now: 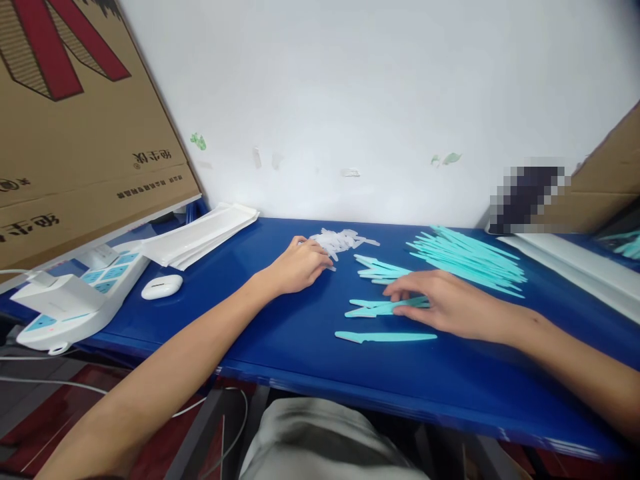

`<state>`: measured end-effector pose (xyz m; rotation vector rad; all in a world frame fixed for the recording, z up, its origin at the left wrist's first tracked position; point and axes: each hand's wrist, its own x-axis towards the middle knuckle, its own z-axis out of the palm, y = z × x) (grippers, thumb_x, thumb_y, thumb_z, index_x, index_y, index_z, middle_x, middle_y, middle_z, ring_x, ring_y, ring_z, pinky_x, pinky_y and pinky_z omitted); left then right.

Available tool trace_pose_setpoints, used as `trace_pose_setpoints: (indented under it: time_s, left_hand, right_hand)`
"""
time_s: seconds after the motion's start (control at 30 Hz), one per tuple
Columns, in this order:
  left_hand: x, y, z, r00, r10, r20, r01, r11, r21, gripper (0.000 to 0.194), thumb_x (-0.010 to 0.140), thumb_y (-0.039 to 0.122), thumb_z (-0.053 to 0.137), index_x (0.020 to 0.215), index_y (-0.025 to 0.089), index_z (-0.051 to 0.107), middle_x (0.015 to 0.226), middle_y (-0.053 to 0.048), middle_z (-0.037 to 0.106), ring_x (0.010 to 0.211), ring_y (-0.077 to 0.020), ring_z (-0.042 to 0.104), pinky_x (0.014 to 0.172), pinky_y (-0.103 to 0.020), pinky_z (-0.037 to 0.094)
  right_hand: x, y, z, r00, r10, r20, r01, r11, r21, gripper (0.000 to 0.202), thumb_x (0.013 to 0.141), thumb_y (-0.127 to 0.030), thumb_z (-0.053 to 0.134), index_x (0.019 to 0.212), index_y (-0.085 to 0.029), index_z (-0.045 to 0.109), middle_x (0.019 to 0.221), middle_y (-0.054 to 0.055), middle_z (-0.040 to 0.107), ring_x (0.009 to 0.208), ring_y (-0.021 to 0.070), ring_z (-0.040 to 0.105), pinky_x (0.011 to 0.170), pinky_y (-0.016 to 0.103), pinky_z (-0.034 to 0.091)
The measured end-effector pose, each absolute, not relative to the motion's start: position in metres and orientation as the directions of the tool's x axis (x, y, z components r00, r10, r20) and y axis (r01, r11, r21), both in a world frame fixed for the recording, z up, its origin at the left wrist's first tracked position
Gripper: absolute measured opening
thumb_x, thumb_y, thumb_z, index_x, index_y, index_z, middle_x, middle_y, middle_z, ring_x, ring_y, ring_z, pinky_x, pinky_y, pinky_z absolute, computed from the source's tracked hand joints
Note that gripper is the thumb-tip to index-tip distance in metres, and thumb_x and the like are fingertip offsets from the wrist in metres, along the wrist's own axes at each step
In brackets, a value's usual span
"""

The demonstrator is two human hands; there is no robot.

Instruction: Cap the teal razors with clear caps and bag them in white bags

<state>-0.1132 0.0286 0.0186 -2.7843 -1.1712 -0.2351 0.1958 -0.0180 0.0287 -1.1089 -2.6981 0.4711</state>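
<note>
My left hand (303,265) rests at the left edge of a pile of small translucent white plastic pieces (343,240). Its fingers are curled down, and whatever lies between the fingertips is hidden. Over a few turquoise eyebrow razors (373,307) hovers my right hand (435,300), thumb and fingers apart, the thumb close to or touching them. One eyebrow razor (387,337) lies alone nearer the front edge. Just behind the right hand is a small group of razors (380,269), partly covered by its fingers. A large heap of turquoise razors (467,260) spreads farther back to the right.
On the blue table (280,340), white sleeves (205,233) lie back left, near a white earbud case (162,287). A power strip (85,313) holds a white charger (60,297). A cardboard box (90,133) stands left; a white wall (350,100) closes the back.
</note>
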Motion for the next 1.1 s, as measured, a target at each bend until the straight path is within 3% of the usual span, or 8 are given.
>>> trace_pose_setpoints:
  time_s: [0.13,0.37,0.43,0.57,0.7,0.83,0.97,1.1]
  left_hand:
    - [-0.111,0.027,0.020,0.735,0.647,0.202,0.653,-0.756,0.042,0.024,0.098,0.012,0.053,0.111,0.020,0.072,0.117,-0.005,0.073,0.113,-0.0238,0.063,0.102,-0.043,0.033]
    - [-0.104,0.022,0.017,0.756,0.601,0.259,0.486,-0.781,0.392,0.037,0.093,0.017,0.065,0.131,0.019,0.064,0.112,-0.007,0.074,0.105,-0.0202,0.065,0.093,-0.034,0.049]
    - [-0.104,0.021,0.015,0.763,0.586,0.272,0.481,-0.797,0.366,0.037,0.094,0.021,0.065,0.131,0.020,0.064,0.119,-0.008,0.071,0.109,-0.0212,0.063,0.097,-0.035,0.048]
    - [-0.106,0.021,0.015,0.772,0.585,0.247,0.552,-0.811,0.196,0.039,0.096,0.023,0.058,0.135,0.018,0.061,0.130,-0.012,0.064,0.121,-0.0268,0.056,0.106,-0.043,0.042]
    - [-0.108,0.024,0.017,0.788,0.588,0.181,0.578,-0.809,0.109,0.034,0.101,0.021,0.051,0.132,0.018,0.064,0.128,-0.011,0.065,0.121,-0.0270,0.056,0.106,-0.043,0.041]
    - [-0.108,0.026,0.019,0.797,0.578,0.176,0.567,-0.816,0.113,0.030,0.103,0.021,0.048,0.125,0.019,0.068,0.123,-0.011,0.066,0.117,-0.0256,0.058,0.102,-0.040,0.042]
    - [-0.108,0.027,0.021,0.781,0.599,0.178,0.573,-0.800,0.175,0.026,0.102,0.021,0.052,0.117,0.019,0.073,0.112,-0.010,0.068,0.104,-0.0230,0.063,0.093,-0.035,0.046]
    - [-0.107,0.026,0.022,0.767,0.616,0.183,0.542,-0.773,0.330,0.017,0.098,0.021,0.061,0.105,0.019,0.076,0.102,-0.008,0.071,0.091,-0.0192,0.066,0.083,-0.030,0.049]
  right_hand:
    - [0.195,-0.017,0.029,-0.701,0.713,0.016,0.633,0.633,-0.446,0.034,0.095,-0.042,0.055,0.118,-0.024,0.073,0.120,0.007,0.073,0.105,0.0253,0.069,0.086,0.037,0.055]
    - [0.197,-0.020,0.036,-0.643,0.753,-0.141,0.676,0.472,-0.566,0.036,0.092,-0.045,0.059,0.119,-0.026,0.074,0.122,0.008,0.071,0.102,0.0263,0.068,0.081,0.037,0.056]
    - [0.196,-0.022,0.040,-0.646,0.745,-0.169,0.679,0.458,-0.574,0.035,0.093,-0.047,0.056,0.114,-0.025,0.074,0.116,0.008,0.072,0.095,0.0248,0.068,0.076,0.036,0.054]
    - [0.192,-0.025,0.042,-0.651,0.745,-0.144,0.684,0.494,-0.537,0.037,0.096,-0.049,0.049,0.104,-0.022,0.074,0.103,0.009,0.071,0.081,0.0222,0.065,0.071,0.035,0.050]
    - [0.190,-0.022,0.033,-0.670,0.741,-0.042,0.677,0.587,-0.443,0.040,0.100,-0.047,0.044,0.108,-0.020,0.072,0.104,0.011,0.070,0.088,0.0251,0.065,0.075,0.037,0.050]
    - [0.193,-0.017,0.022,-0.701,0.705,0.102,0.634,0.683,-0.363,0.040,0.103,-0.042,0.038,0.115,-0.020,0.070,0.110,0.013,0.068,0.097,0.0266,0.066,0.080,0.039,0.051]
    - [0.194,-0.013,0.020,-0.668,0.678,0.306,0.576,0.732,-0.363,0.035,0.102,-0.041,0.042,0.112,-0.023,0.070,0.106,0.012,0.068,0.089,0.0250,0.066,0.074,0.039,0.052]
    - [0.194,-0.008,0.018,-0.494,0.646,0.582,0.516,0.757,-0.401,0.026,0.099,-0.039,0.051,0.103,-0.025,0.072,0.098,0.011,0.070,0.089,0.0261,0.065,0.075,0.040,0.052]
